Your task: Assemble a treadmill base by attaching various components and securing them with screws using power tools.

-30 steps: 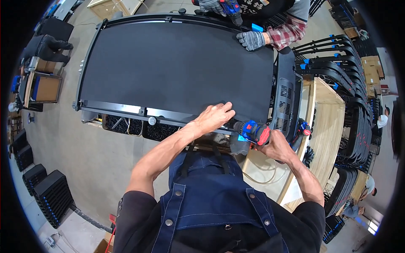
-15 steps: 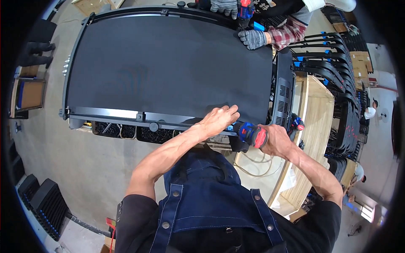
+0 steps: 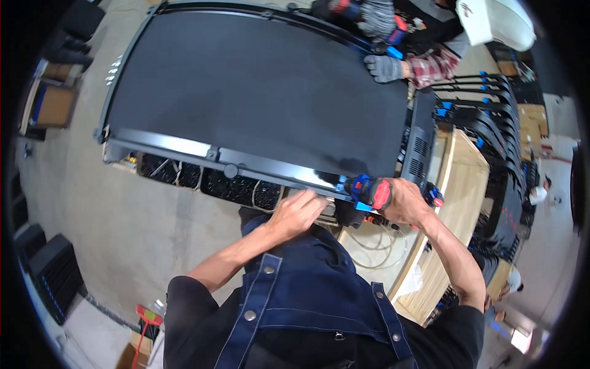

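Observation:
A treadmill deck with a black belt (image 3: 258, 92) lies in front of me, its dark side rail (image 3: 270, 174) along the near edge. My right hand (image 3: 404, 202) is wrapped round a red and blue cordless drill (image 3: 372, 192), whose nose points left at the near rail close to the deck's right end. My left hand (image 3: 299, 215) is beside the outer edge of the near rail, above the parts bins; its fingertips are smeared by motion, and whether they hold anything does not show. A round black knob (image 3: 231, 171) sticks out from the rail, left of that hand.
Across the deck, a co-worker's gloved hand (image 3: 385, 69) rests at the far right corner; their other glove (image 3: 376, 18) is near another drill. Black bins (image 3: 228, 189) of small parts sit under the near rail. A wooden crate (image 3: 462, 178) and stacked black frames (image 3: 491, 123) stand right.
My left hand has drawn back from the belt to the near side of the rail. The drill stays at the rail in my right hand. My view has shifted slightly.

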Tool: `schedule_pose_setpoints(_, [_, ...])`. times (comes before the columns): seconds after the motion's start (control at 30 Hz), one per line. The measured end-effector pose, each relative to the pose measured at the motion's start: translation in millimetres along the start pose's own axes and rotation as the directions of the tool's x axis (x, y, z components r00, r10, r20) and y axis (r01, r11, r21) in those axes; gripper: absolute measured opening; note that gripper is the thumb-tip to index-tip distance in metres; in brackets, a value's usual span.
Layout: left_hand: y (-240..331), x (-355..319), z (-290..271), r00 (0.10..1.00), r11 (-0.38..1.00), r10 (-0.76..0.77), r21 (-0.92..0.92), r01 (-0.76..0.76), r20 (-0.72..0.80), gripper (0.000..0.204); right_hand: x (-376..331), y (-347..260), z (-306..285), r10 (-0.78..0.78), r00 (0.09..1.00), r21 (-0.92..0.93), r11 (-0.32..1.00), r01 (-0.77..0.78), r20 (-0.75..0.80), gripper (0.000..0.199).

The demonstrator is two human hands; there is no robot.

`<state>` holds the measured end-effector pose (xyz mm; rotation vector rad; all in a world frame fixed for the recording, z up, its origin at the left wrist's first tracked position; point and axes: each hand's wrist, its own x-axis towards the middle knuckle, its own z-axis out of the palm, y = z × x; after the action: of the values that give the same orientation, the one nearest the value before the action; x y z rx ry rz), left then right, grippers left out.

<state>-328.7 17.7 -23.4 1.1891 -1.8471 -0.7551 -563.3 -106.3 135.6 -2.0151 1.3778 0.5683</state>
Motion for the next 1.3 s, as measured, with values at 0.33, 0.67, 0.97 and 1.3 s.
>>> schedule_pose_setpoints(0.33, [-157.5, -131.3, 110.0, 0.782, 0.623, -0.615, 0.667, 0.408, 0.097, 0.027, -24.5, 4.5, -1.6, -0.262, 0.953, -0.014, 0.965, 0.263, -0.153, 0.054])
schedule_pose_setpoints(0.67, [-156.7, -144.7, 73.5, 0.765, 0.739, -0.597, 0.535, 0.408, 0.241, 0.014, -84.5, 69.9, 72.1, -0.073, 0.965, 0.423, 0.889, 0.177, -0.251, 0.033])
schedule_pose_setpoints(0.97, [-137.6, -145.8, 79.4, 0.58, 0.515, -0.812, -0.389, 0.764, 0.065, 0.024, -74.8, 54.8, 125.6, -0.047, 0.99, 0.697, 0.706, 0.125, -0.13, 0.041])
schedule_pose_setpoints(1.3, [12.4, -67.0, 7.1, 0.773, 0.362, -0.545, -0.742, 0.565, 0.323, 0.023, -65.2, 41.1, 150.1, -0.167, 0.977, 0.841, 0.501, 0.202, -0.134, 0.042])
